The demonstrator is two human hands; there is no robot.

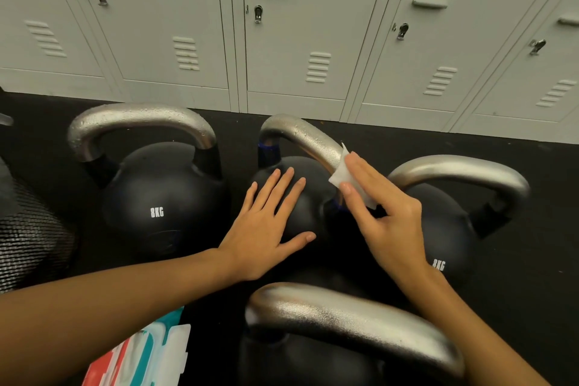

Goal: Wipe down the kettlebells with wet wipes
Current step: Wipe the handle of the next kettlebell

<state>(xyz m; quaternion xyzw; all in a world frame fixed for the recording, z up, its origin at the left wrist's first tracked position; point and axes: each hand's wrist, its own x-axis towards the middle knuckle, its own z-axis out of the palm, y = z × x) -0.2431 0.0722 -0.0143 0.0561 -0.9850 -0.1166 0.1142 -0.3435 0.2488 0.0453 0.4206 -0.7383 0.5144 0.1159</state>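
Observation:
Several black kettlebells with silver handles stand on the dark floor. The middle kettlebell (300,207) has my left hand (266,229) resting flat on its round body, fingers straight. My right hand (382,213) presses a white wet wipe (344,174) against the right side of that kettlebell's silver handle (307,138), thumb under the wipe and fingers laid over it. An 8KG kettlebell (156,197) stands to the left, its handle beaded with wet drops. Another 8KG kettlebell (451,229) stands to the right. A fourth kettlebell (344,320) is nearest me, blurred.
Grey metal lockers (282,41) line the wall right behind the kettlebells. A wet wipes pack (141,357) with an open white lid lies at the bottom left. A dark mesh object (28,235) sits at the left edge.

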